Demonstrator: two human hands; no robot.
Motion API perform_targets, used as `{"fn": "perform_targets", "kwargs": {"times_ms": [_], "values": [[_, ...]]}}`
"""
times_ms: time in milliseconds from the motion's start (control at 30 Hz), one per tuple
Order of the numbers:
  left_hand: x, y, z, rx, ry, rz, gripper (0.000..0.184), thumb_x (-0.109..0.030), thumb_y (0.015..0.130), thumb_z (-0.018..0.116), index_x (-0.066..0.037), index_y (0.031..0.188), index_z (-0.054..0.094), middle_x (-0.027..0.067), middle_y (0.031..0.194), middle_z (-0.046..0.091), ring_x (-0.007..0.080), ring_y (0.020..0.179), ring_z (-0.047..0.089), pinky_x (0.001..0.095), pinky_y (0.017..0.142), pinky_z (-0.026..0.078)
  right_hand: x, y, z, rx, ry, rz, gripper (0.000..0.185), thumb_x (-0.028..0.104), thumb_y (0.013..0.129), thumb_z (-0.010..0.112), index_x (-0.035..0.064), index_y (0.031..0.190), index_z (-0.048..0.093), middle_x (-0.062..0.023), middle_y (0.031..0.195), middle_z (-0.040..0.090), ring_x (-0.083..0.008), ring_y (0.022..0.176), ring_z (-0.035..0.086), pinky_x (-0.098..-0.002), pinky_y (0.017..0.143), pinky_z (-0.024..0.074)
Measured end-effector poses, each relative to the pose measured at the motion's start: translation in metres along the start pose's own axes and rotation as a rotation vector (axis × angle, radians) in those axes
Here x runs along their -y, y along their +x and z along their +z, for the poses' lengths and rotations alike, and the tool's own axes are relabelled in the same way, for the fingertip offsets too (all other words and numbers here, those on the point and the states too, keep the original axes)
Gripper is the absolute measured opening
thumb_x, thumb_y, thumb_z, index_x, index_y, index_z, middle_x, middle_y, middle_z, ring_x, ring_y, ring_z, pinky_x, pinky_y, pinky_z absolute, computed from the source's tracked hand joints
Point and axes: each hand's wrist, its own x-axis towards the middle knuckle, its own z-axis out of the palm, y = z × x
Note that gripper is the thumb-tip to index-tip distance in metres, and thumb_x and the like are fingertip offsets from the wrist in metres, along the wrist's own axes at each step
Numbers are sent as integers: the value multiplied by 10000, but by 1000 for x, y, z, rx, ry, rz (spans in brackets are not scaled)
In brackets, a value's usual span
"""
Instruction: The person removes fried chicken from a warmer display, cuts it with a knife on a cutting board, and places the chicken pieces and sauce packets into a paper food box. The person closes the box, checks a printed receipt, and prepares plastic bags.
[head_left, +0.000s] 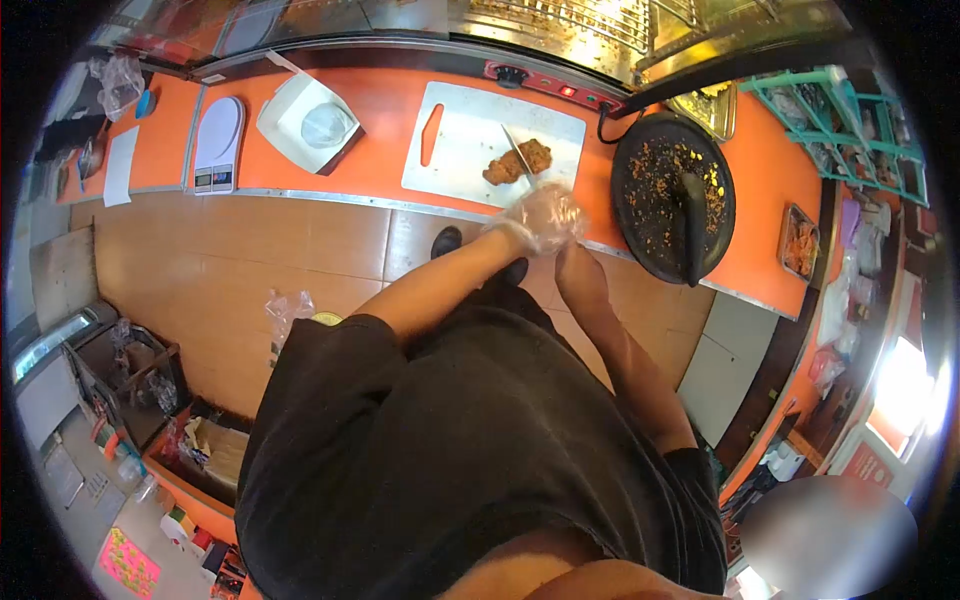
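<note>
My left hand [543,217] wears a clear plastic glove and is at the front edge of the counter, just below the white cutting board [460,170]. My right hand [572,246] meets it there, against the crinkled plastic; its fingers are hidden. On the board lies a piece of browned, breaded fried meat [520,161]. A knife [516,148] crosses it, with its lower end beside the gloved hand. Whether that hand touches the knife I cannot tell.
Right of the board stands a black pan [650,215] with crumbs and a dark handle. To the left are an open white box [300,125] and a kitchen scale [218,145]. A metal tray of food [799,240] and a teal rack [840,120] are at the right.
</note>
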Motion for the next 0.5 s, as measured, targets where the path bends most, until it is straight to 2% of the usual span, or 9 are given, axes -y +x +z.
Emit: {"fn": "perform_targets", "kwargs": {"times_ms": [33, 167, 200, 267, 300, 367, 400, 433, 500], "values": [[5, 0, 2, 20, 36, 1, 120, -142, 795, 589, -103, 886, 656, 66, 829, 657, 276, 799, 636, 417, 744, 506, 10, 4, -7, 34, 75, 109, 154, 87, 901, 444, -1, 1022, 476, -289, 805, 609, -475, 775, 593, -553, 664, 457], [12, -6, 14, 32, 60, -46, 138, -120, 775, 578, -114, 894, 649, 101, 812, 659, 289, 765, 631, 424, 685, 486, 17, 5, -6, 76, 81, 127, 176, 71, 895, 426, 9, 1051, 477, -297, 795, 608, -480, 759, 593, -569, 651, 452], [20, 0, 6, 22, 73, -44, 138, -120, 775, 578, -114, 894, 649, 101, 812, 659, 289, 765, 631, 424, 685, 486, 20, 13, -17, 69, 68, 68, 207, 77, 897, 428, 16, 1091, 470, -298, 799, 606, -479, 762, 593, -571, 649, 450], [18, -1, -3, -156, -120, -78, 115, -134, 784, 574, -116, 864, 655, 103, 762, 654, 291, 738, 631, 429, 665, 477, 16, 12, -12, 78, 65, 31, 240, 84, 900, 430, 24, 1130, 462, -300, 802, 604, -478, 766, 592, -573, 647, 449], [15, -5, 2, -149, -126, -75, 115, -134, 784, 574, -116, 864, 655, 103, 762, 654, 291, 738, 631, 429, 665, 477, 7, 14, 4, 60, 83, 25, 305, 84, 899, 431, 34, 1200, 447, -302, 804, 602, -477, 764, 593, -571, 648, 450], [13, -2, 10, 304, 168, -98, 107, -178, 813, 567, -108, 802, 647, 90, 726, 651, 264, 720, 632, 426, 637, 476, 9, 9, 14, -14, 109, 45, 405, 87, 902, 435, 52, 1306, 424, -307, 810, 600, -476, 764, 595, -564, 652, 453], [17, 3, 3, 284, 182, -102, 107, -178, 813, 567, -108, 802, 647, 90, 726, 651, 264, 720, 632, 426, 637, 476, 19, 4, 16, -74, 131, 73, 437, 89, 905, 438, 61, 1341, 418, -310, 814, 600, -475, 765, 595, -560, 654, 455], [21, 3, -3, 187, 116, -72, 134, -201, 828, 562, -107, 776, 641, 77, 711, 643, 250, 707, 627, 421, 627, 472, 21, 8, 13, -11, 74, 125, 469, 104, 919, 441, 65, 1382, 383, -304, 812, 603, -469, 768, 600, -557, 660, 456], [16, -4, 11, 11, -25, -77, 147, -229, 836, 569, -110, 774, 630, 57, 658, 607, 251, 657, 613, 409, 592, 468, 25, -13, 2, -19, 112, 86, 464, 117, 925, 442, 62, 1381, 373, -298, 812, 607, -465, 769, 604, -556, 660, 458]]}}
